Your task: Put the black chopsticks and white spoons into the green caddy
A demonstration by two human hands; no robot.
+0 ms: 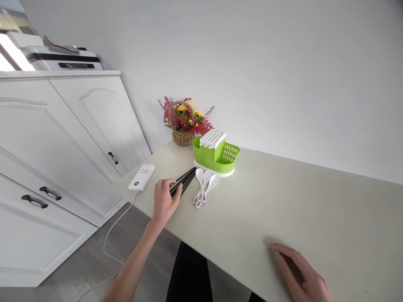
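Observation:
My left hand (164, 197) is over a bundle of black chopsticks (188, 178), its thumb and fingers closed around their near part. The chopsticks lie on the pale table (267, 197), fanned slightly, their far ends by the green caddy. Just right of them sit three white spoons (205, 184), overlapping with their bowls pointing away from me. Behind the spoons stands the green utensil caddy (206, 157), with a white slotted top (213, 137) and a white base. My right hand (302, 274) rests at the table's near right, fingers stretched out and nothing held.
A wicker basket of artificial flowers (183, 137) stands behind the caddy near the wall. At the table's left lies a white power bank (142, 177) with a white cable (108, 235) hanging off the edge. White cabinets (72, 138) flank the left side.

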